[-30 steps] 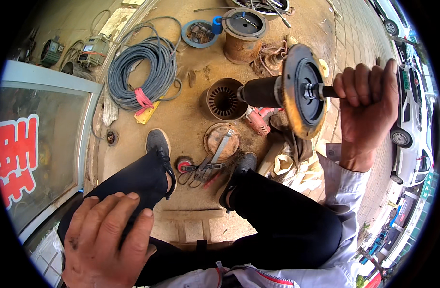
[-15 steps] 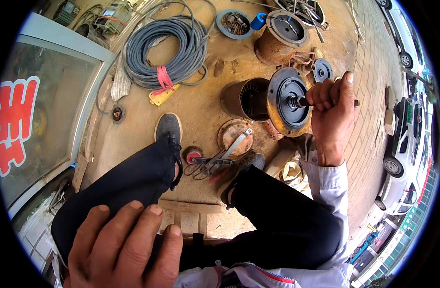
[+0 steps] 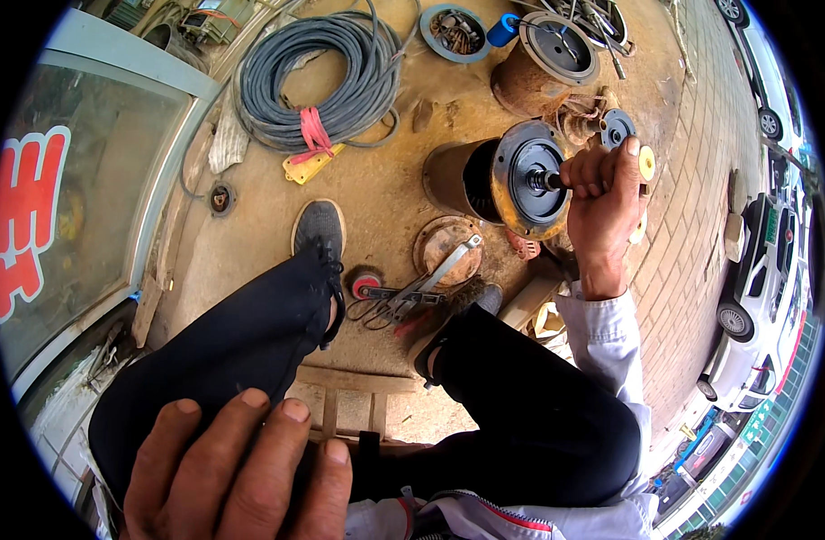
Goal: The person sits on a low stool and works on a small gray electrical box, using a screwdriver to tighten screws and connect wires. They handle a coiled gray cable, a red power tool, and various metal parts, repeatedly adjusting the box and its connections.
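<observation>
My right hand [image 3: 603, 202] is closed around a metal shaft [image 3: 547, 181] with a coiled spring on it. The shaft stands out from the middle of a round, dark end cover [image 3: 531, 202] with a rusty yellowish rim. Behind the cover lies a brown cylindrical motor housing [image 3: 448, 183] on its side. A dark gap shows between cover and housing on the near-left side; whether they touch elsewhere is hidden. My left hand [image 3: 237, 477] is above my left thigh, fingers stretched out and holding nothing.
A coil of grey cable [image 3: 318, 81] lies far left. Behind the housing are a rusty pot-shaped casing [image 3: 529, 85] and a bowl of bolts [image 3: 455, 34]. Scissors [image 3: 376, 310], a tape roll [image 3: 365, 283] and a rusty disc [image 3: 446, 250] lie between my feet. A glass door [image 3: 88, 171] stands left.
My right hand has moved slightly left, bringing the end cover closer over the housing's mouth. The view has shifted a little. My left hand remains outstretched.
</observation>
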A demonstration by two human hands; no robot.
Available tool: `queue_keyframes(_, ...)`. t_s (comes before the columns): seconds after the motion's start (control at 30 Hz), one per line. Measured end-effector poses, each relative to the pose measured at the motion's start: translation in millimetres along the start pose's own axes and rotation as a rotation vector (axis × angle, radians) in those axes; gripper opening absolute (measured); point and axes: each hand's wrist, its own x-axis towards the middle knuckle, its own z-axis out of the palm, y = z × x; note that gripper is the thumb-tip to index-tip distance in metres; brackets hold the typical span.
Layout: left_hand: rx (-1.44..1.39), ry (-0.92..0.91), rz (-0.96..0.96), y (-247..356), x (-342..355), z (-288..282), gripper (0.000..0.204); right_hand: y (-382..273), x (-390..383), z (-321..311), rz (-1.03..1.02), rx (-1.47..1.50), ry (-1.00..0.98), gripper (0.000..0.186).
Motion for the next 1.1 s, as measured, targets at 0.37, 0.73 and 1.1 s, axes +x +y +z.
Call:
queue_keyframes(0.37, -0.013, 0.016, -0.02, 2.4, 1.0, 0.2, 0.025, 40.1, -21.3, -3.1, -0.017, -0.161, -0.092, 0.057)
queue_keyframes(0.73, 0.069, -0.003, 0.01, 10.5, -5.6, -1.2, 0.026, 34.1, -22.7, -3.1, 0.092, -0.542, -0.163, 0.05)
queue_keyframes(1.1, 0.1, 0.11, -0.01, 33.5, -7.2, 24.2, 0.053, -206.2, -55.1, -21.6, 0.016, -1.003, -0.445, 0.041)
